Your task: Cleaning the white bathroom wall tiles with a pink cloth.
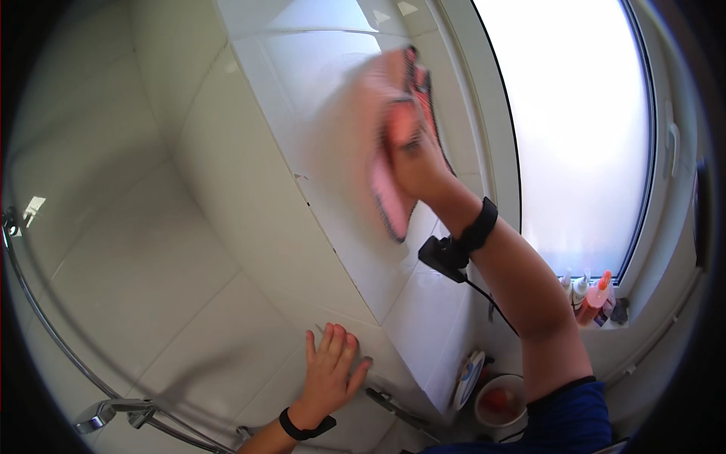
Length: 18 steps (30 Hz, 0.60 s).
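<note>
High on the white tiled wall (295, 113), my right hand (423, 170) grips a pink cloth (386, 193) with a dark stitched edge. The cloth is pressed or held against the tiles beside the window, and motion blurs it along with my fingers. Lower down, my left hand (330, 374) rests with fingers stretched out on the tiles near the wall's corner, with nothing in it. A black strap with a small dark device (446, 257) and a cable sits on my right wrist. Another black band (306, 425) circles my left wrist.
A frosted window (578, 129) fills the upper right. Several bottles (594, 299) stand on its sill. Below are a round bucket (501, 399) with something red inside and a white, blue-marked object (469, 380). A shower head (96, 418) and curved metal rail (53, 325) are at left.
</note>
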Each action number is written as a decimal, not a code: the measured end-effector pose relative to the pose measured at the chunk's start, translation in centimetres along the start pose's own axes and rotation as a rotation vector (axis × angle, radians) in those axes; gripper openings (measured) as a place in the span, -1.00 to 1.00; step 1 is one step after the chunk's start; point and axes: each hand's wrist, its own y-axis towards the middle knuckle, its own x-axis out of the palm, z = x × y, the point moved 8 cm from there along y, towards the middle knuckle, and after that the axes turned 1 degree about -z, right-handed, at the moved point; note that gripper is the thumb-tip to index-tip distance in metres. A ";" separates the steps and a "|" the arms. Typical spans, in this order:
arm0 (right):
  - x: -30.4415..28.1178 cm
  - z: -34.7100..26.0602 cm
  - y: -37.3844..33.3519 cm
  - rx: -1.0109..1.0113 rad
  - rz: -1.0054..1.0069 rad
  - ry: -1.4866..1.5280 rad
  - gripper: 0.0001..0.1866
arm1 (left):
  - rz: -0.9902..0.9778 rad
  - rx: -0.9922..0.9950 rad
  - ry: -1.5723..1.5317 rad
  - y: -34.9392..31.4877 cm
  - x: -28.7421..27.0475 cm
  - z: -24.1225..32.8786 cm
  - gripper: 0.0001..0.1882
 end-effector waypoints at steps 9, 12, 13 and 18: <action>1.6 -8.1 -5.3 0.050 -0.110 0.182 -0.41 | 0.000 0.011 0.021 -1.1 0.3 -0.6 -0.05; 1.2 -11.3 -0.2 -0.119 -0.105 0.213 -0.39 | 0.001 0.033 0.031 -1.1 0.7 -0.6 -0.04; 0.8 -11.1 1.9 -0.128 -0.114 0.201 -0.38 | 0.005 0.045 0.035 -0.9 0.8 -0.3 -0.04; 2.4 -3.7 7.0 -0.064 -0.007 0.185 -0.56 | 0.014 0.008 0.026 -1.5 0.9 -0.7 -0.10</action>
